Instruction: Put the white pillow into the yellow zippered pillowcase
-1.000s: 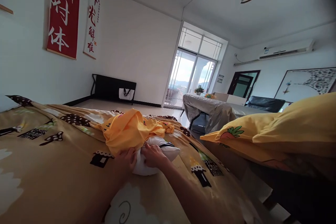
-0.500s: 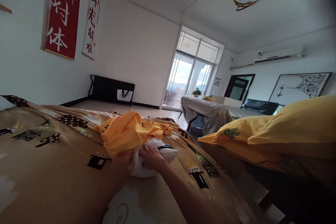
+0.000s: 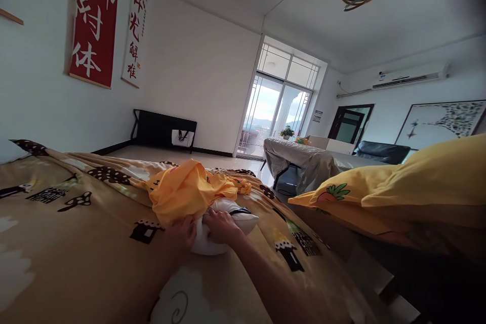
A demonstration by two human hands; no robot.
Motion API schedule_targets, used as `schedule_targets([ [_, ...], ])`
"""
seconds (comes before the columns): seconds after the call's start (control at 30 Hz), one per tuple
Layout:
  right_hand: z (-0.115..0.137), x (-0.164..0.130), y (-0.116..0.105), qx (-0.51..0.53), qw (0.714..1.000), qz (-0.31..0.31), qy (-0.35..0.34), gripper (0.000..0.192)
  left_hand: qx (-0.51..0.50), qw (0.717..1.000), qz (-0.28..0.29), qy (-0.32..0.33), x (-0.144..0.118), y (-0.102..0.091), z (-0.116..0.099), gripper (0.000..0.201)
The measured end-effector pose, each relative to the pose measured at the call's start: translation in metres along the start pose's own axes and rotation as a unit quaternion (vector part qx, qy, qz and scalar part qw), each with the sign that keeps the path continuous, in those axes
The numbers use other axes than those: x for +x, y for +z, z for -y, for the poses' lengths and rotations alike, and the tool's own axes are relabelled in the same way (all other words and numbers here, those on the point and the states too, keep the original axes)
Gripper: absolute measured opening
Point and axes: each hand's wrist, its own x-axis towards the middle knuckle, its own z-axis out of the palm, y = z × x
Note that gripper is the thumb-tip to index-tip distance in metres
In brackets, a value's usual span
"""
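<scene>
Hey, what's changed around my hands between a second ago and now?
Nothing around them has visibly moved; only the camera's view has shifted slightly. Your right hand is still on the white pillow, your left hand still beside it at the orange cloth. Nothing was visibly let go.

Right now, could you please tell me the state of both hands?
Left hand: touching the orange pillowcase; grip cannot be told.
Right hand: closed on the white pillow.
</scene>
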Motion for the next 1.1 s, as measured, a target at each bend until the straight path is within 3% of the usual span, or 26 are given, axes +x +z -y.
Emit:
schedule_targets([
  [0.23, 0.002, -0.002, -0.003, 0.006, 1.000, -0.002, 0.009, 0.040, -0.002, 1.000, -0.010, -0.006, 0.000, 0.003, 0.003, 0.016],
  [0.63, 0.004, -0.006, -0.007, 0.009, 1.000, 0.000, 0.005, 0.036, 0.003, 1.000, 0.019, -0.008, 0.001, -0.005, -0.003, 0.018],
  [0.93, 0.003, -0.007, 0.000, 0.007, 1.000, -0.010, 0.007, 0.035, 0.017, 0.999, 0.037, 0.009, -0.003, 0.002, 0.004, 0.021],
  [1.1, -0.003, -0.009, 0.003, 0.026, 1.000, -0.016, 0.003, 0.038, 0.085, 0.994, 0.042, -0.062, 0.004, -0.003, -0.012, 0.021],
])
